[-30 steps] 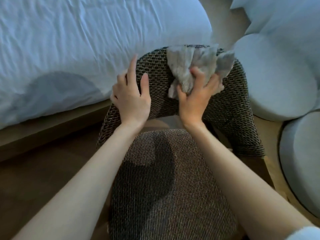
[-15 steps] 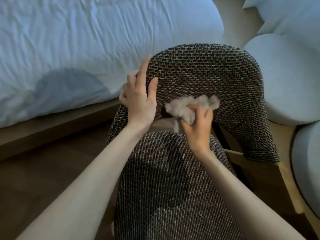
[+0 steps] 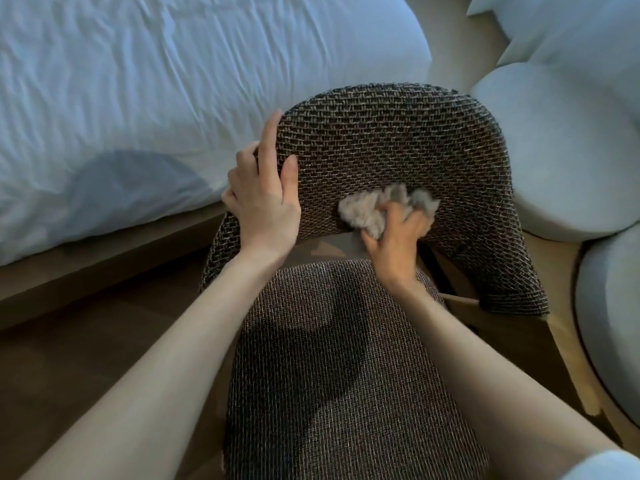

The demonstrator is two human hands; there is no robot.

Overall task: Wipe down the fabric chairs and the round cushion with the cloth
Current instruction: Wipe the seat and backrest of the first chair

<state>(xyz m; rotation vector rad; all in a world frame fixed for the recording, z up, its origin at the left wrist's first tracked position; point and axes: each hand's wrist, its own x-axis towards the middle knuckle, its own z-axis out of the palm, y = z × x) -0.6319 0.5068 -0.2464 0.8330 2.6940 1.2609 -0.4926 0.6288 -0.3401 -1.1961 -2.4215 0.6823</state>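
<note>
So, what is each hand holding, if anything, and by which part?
The right hand grips the cloth, bunched, low down; left hand holds the chair backrest by its left edge.

Bare forearms [image 3: 162, 362], with a pale whitish sleeve [image 3: 613, 466] on the right arm.

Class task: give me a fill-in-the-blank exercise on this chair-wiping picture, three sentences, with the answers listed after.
1. A crumpled ____ is gripped in the right hand.
2. It is pressed against the ____ part of the chair's backrest, just above the seat.
3. The left hand holds the backrest at its ____ edge.
Answers: cloth; lower; left.
</note>
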